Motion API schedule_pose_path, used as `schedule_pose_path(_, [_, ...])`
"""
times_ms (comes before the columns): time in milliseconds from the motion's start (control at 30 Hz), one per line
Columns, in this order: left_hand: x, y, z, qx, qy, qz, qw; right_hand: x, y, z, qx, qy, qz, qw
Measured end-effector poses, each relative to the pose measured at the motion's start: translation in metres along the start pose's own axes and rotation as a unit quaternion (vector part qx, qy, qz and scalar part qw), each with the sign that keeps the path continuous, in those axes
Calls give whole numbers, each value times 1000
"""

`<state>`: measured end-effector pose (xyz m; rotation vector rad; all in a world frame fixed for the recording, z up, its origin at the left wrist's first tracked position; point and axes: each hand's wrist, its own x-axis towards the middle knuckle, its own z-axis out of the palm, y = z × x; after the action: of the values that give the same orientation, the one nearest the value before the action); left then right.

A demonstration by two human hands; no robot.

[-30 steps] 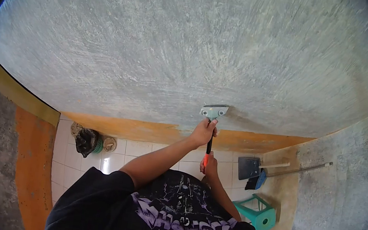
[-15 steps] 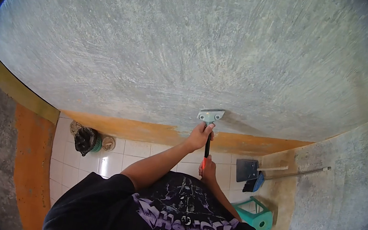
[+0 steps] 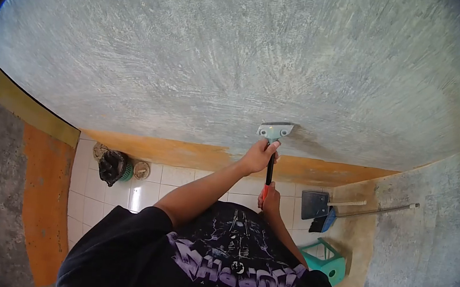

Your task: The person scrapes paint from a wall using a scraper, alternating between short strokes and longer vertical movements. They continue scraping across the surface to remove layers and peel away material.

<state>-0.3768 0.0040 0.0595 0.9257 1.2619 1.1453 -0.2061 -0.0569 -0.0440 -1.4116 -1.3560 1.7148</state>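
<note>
A long-handled scraper (image 3: 276, 131) with a wide metal head lies against the grey, rough wall (image 3: 212, 54), its blade toward the wall surface. My left hand (image 3: 259, 156) is closed round the black shaft just below the head. Lower down, my right hand (image 3: 270, 199) grips the red end of the handle. Below the grey surface runs an orange painted band (image 3: 182, 154).
On the tiled floor (image 3: 179, 176), a green basket with a black bag (image 3: 112, 167) and a round container (image 3: 141, 171) are at left. At right are a dustpan (image 3: 313, 205), a blue broom (image 3: 323, 221) and a green stool (image 3: 333, 268).
The scraper head and both hands have moved slightly up and to the right in view. The camera view has shifted a little too. Both hands keep their hold.
</note>
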Motion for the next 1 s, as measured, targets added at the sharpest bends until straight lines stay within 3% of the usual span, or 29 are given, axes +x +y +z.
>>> schedule_pose_path(33, [0,-2,-1,-7,0,-20,1000,2,3,0,-10,-2,-1,1000])
schedule_pose_path(133, [1,2,-3,3,-4,53,999,-2,-11,5,-21,18,-12,1000])
schedule_pose_path(367, [-4,0,-3,-8,1,32,999,-3,-6,2,-16,10,11,1000])
schedule_pose_path(467, [2,20,-5,-8,-18,92,996,6,-19,7,47,19,-9,999])
schedule_pose_path(567, [2,8,-8,6,-28,13,1000,3,-10,-3,-54,30,-32,998])
schedule_pose_path(667, [-7,2,-6,-42,-2,14,999,0,-3,3,-25,37,16,999])
schedule_pose_path(767, [-5,32,-12,52,-15,99,994,5,-20,6,-39,36,-66,996])
schedule_pose_path(800, [-4,35,-12,-4,-31,99,995,11,-18,3,-14,22,-83,996])
schedule_pose_path(1000, [-6,12,-10,-9,-24,16,1000,0,-6,5,8,23,0,1000])
